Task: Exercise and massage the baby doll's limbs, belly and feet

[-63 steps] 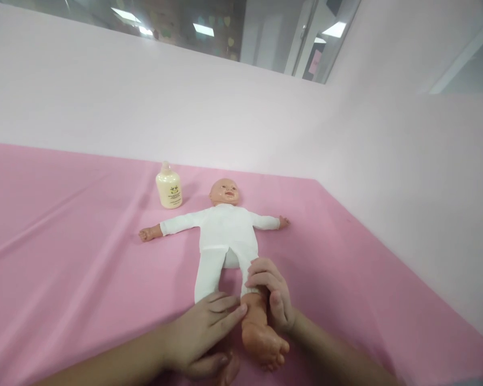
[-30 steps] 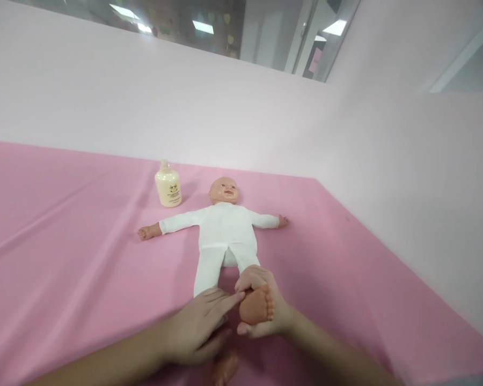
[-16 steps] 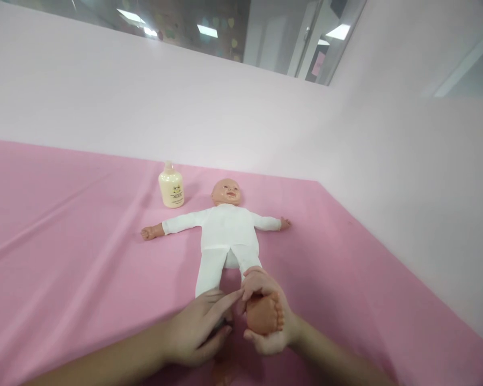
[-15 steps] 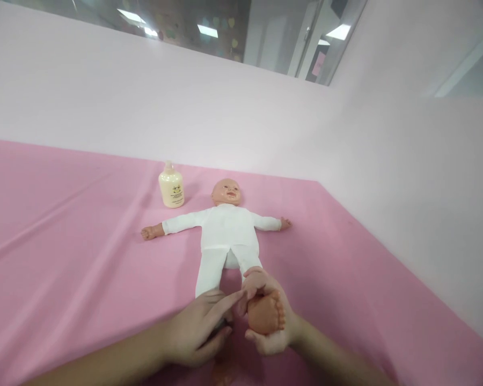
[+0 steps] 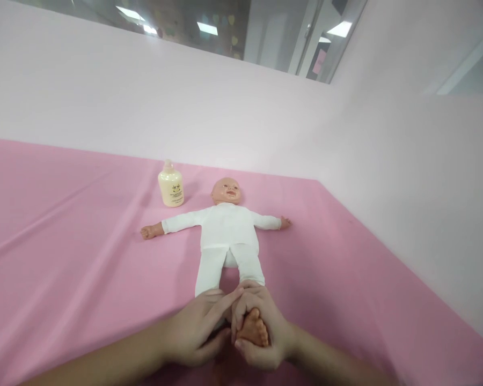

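Observation:
A baby doll [image 5: 229,228] in a white top and trousers lies on its back, arms spread, with its feet towards me. My right hand [image 5: 271,327] is closed around the doll's foot [image 5: 254,328] on the right side, and the toes and part of the sole show between thumb and fingers. Around the lower part of the other leg [image 5: 208,273] curls my left hand [image 5: 203,327], its index finger stretched across to touch my right hand. That leg's foot is mostly hidden in shadow below my left hand.
A pale yellow pump bottle [image 5: 171,187] stands beside the doll's head on the left. The pink sheet [image 5: 84,241] has creases on the left. White walls [image 5: 185,107] border the far and right sides, with a window [image 5: 209,27] above.
My right hand has closed more tightly over the doll's foot and drawn it slightly left and down, covering more of the sole. My left hand stays in place.

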### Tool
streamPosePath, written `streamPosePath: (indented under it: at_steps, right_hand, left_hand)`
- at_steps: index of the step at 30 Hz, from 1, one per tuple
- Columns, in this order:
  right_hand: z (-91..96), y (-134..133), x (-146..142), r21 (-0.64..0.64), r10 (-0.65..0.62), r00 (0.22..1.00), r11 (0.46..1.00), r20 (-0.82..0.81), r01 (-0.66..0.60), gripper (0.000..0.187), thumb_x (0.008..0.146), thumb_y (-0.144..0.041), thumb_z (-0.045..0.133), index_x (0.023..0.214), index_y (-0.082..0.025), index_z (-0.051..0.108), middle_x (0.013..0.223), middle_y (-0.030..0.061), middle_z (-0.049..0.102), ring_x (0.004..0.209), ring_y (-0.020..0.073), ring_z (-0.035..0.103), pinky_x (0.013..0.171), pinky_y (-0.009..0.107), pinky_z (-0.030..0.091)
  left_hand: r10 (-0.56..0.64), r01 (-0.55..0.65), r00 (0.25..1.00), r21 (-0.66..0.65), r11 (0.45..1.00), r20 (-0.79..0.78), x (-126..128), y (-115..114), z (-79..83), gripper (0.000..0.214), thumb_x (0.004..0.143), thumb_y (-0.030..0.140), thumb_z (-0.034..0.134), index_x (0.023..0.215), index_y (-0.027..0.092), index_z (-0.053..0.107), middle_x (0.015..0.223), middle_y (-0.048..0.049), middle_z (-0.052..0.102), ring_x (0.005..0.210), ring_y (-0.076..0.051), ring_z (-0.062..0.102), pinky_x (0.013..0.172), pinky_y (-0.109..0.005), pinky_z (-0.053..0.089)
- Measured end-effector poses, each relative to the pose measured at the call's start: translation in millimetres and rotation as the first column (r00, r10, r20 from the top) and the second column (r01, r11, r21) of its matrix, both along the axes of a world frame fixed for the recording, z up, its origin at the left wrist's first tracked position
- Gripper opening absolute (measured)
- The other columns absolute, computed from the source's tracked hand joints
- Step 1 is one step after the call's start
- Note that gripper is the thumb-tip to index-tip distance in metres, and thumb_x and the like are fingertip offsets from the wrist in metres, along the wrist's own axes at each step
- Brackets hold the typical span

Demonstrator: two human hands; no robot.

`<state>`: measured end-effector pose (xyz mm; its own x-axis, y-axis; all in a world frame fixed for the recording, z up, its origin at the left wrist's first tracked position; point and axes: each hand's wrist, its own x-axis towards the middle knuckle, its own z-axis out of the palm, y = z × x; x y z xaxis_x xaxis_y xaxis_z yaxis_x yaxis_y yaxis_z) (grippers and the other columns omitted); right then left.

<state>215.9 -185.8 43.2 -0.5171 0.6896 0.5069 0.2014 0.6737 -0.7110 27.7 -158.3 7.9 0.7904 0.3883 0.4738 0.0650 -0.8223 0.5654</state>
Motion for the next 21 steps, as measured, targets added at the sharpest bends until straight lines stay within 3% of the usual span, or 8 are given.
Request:
streamPosePath:
  at_steps: [4, 7, 12, 15, 18, 21]
  right_hand:
    - [-1.8, 1, -3, 0.111, 0.046, 0.998, 0.993, -0.034, -0.042, 0.011, 0.072, -0.034, 0.046, 0.075, -0.024, 0.042, 0.055, -0.0066, 0.052, 0.050, 0.0123, 0.052, 0.078, 0.035, 0.045]
    - [-7.2, 3, -3, 0.232, 0.108, 0.994, 0.967, -0.014, -0.102, 0.019, 0.083, -0.043, 0.036, 0.078, -0.025, 0.042, 0.061, -0.0038, 0.056, 0.059, 0.0144, 0.056, 0.077, 0.035, 0.045]
    - [-18.5, 6, 2, 0.264, 0.128, 0.989, 0.954, 0.072, -0.143, 0.036, 0.090, -0.056, 0.026, 0.085, -0.025, 0.042, 0.066, -0.0031, 0.059, 0.065, 0.0152, 0.061, 0.085, 0.037, 0.045]
    - [-23.5, 12, 9, 0.319, 0.073, 0.982, 0.939, 0.173, -0.126, 0.038, 0.085, -0.059, 0.044, 0.098, -0.024, 0.044, 0.079, -0.0014, 0.064, 0.078, 0.0161, 0.064, 0.094, 0.038, 0.042]
    - [-27.1, 20, 13, 0.422, -0.069, 0.980, 0.907, 0.187, -0.016, 0.054, 0.075, -0.057, 0.059, 0.112, -0.021, 0.044, 0.091, 0.0030, 0.065, 0.089, 0.0200, 0.062, 0.099, 0.044, 0.039]
    - [-30.1, 24, 13, 0.480, -0.208, 0.968, 0.869, 0.139, 0.118, 0.045, 0.072, -0.042, 0.061, 0.110, -0.022, 0.046, 0.091, 0.0030, 0.065, 0.088, 0.0204, 0.061, 0.098, 0.046, 0.039]
  left_hand:
    - [0.002, -0.003, 1.000, 0.029, 1.000, 0.021, 3, 0, -9.1, 0.080, 0.086, 0.023, 0.046, 0.150, 0.024, -0.002, 0.095, -0.0060, 0.065, 0.079, -0.020, 0.060, 0.074, -0.036, 0.050]
    - [0.004, -0.007, 0.999, 0.083, 0.996, 0.033, 6, 0, -16.5, 0.087, 0.082, 0.020, 0.050, 0.151, 0.022, -0.004, 0.083, -0.0031, 0.065, 0.075, -0.021, 0.059, 0.073, -0.037, 0.049]
    - [-0.004, 0.001, 0.999, 0.083, 0.997, 0.032, 5, 0, -13.5, 0.087, 0.083, 0.032, 0.054, 0.151, 0.023, -0.001, 0.102, -0.0073, 0.066, 0.088, -0.024, 0.061, 0.081, -0.040, 0.049]
    - [0.010, -0.009, 0.999, -0.018, 1.000, 0.043, 1, -2, -2.9, 0.073, 0.090, 0.033, 0.045, 0.151, 0.025, 0.004, 0.108, -0.0082, 0.065, 0.097, -0.024, 0.062, 0.085, -0.040, 0.050]
    - [0.137, -0.131, 0.989, -0.121, 0.984, 0.047, -3, -6, 3.3, 0.059, 0.096, 0.026, 0.036, 0.150, 0.028, 0.012, 0.125, -0.0100, 0.060, 0.114, -0.025, 0.057, 0.094, -0.040, 0.049]
    - [0.199, -0.190, 0.979, -0.145, 0.971, 0.051, -5, -9, 1.2, 0.057, 0.096, 0.024, 0.037, 0.149, 0.030, 0.016, 0.133, -0.0090, 0.055, 0.120, -0.024, 0.054, 0.098, -0.039, 0.048]
